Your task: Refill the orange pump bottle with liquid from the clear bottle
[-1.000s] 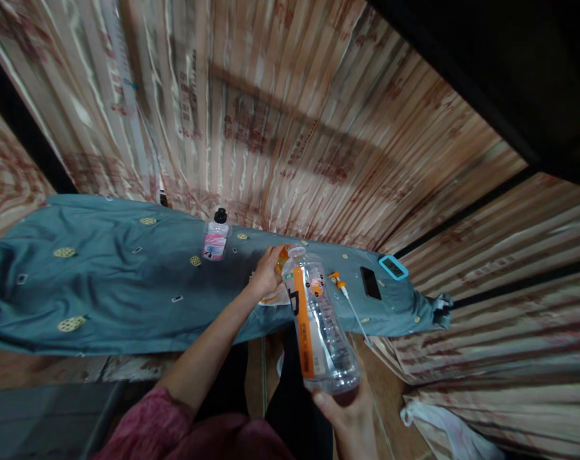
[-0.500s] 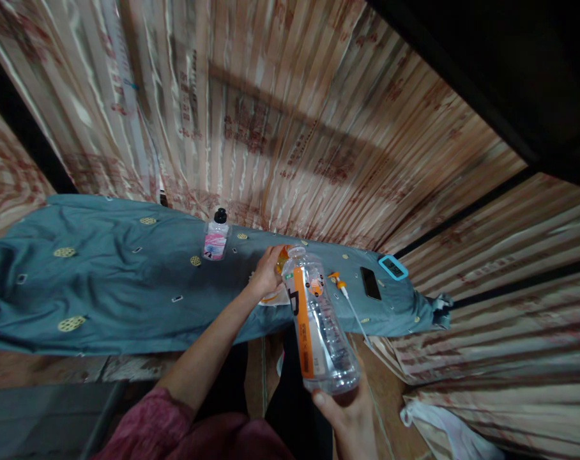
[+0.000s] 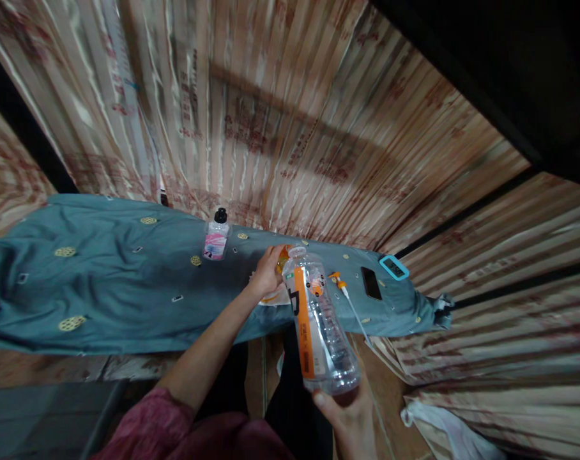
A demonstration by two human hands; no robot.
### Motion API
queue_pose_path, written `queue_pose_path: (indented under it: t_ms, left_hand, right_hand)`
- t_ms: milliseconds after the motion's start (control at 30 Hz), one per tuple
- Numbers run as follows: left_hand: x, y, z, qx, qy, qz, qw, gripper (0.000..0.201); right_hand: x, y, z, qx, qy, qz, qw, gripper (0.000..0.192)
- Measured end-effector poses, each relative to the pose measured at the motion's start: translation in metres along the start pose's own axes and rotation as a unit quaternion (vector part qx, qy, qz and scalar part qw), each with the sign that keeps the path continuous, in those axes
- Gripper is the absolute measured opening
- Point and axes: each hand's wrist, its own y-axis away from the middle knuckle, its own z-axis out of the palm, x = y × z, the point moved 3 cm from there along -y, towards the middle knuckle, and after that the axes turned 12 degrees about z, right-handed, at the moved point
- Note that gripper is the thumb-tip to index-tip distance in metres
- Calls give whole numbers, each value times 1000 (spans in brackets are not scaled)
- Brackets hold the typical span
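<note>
My right hand (image 3: 350, 418) is wrapped round the base of a large clear plastic bottle (image 3: 335, 351) with an orange and white label. The bottle is tilted, its uncapped neck pointing away from me. At its mouth, an amber container (image 3: 283, 258) sits in the grip of my left hand (image 3: 267, 275); the bottle and fingers partly hide it. Whether the two touch, I cannot make out. Below my left hand lies a white and orange item (image 3: 278, 297), partly covered. An orange pump head with a long white tube (image 3: 347, 295) rests right of the bottle.
A small bottle with a black cap and pink label (image 3: 216, 245) stands at the back of the teal patterned cloth (image 3: 127, 281). A black phone (image 3: 371, 284) and a blue-rimmed digital clock (image 3: 394, 268) lie at right. Striped plastic sheeting (image 3: 290, 128) hangs behind.
</note>
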Motion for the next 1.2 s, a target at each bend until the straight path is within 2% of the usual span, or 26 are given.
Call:
queue_pose_path:
  t_ms: [233, 533, 733, 1000, 1200]
  left_hand:
    - [2, -1, -1, 5, 12, -10, 1000, 68]
    - [-3, 0, 2, 8, 0, -11, 1000, 69]
    - [0, 0, 1, 7, 4, -17, 1000, 69]
    - [1, 0, 1, 10, 14, -12, 1000, 70]
    - [1, -1, 1, -4, -16, -21, 1000, 72]
  right_hand:
    - [-8, 5, 5, -2, -27, 10, 1000, 82]
    - [-4, 3, 4, -7, -13, 7, 1000, 84]
    - [-6, 3, 4, 6, -22, 12, 1000, 84]
    - [1, 0, 1, -6, -4, -2, 1000, 87]
    - [2, 0, 0, 1, -5, -8, 1000, 88]
